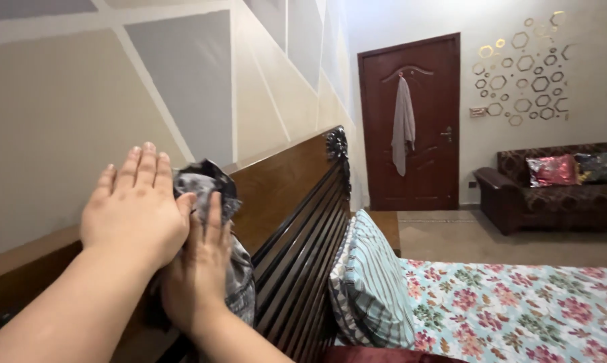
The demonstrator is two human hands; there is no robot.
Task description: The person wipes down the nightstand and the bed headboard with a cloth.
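Left hand: laid flat, fingers straight and together, palm down over the right hand and the edge of the cloth; gripping nothing that can be seen.
Right hand: pressed against the cloth, fingers extended upward; partly covered by the left hand, so whether the thumb pinches the fabric cannot be told.
Grey cloth: crumpled, grey with dark patches, draped over the top of the headboard at its near end; lower part hangs down behind the right hand, its full shape hidden.
Headboard: dark brown wood with black horizontal slats and a carved corner ornament; near end cut off by the frame.
Pillows: striped teal and white, standing against the slats; those behind mostly hidden.
Bedsheet: floral, cut off at bottom and right.
Door: dark red-brown, shut, pale towel hanging on it.
Sofa: dark patterned, with shiny cushions, right end out of frame.
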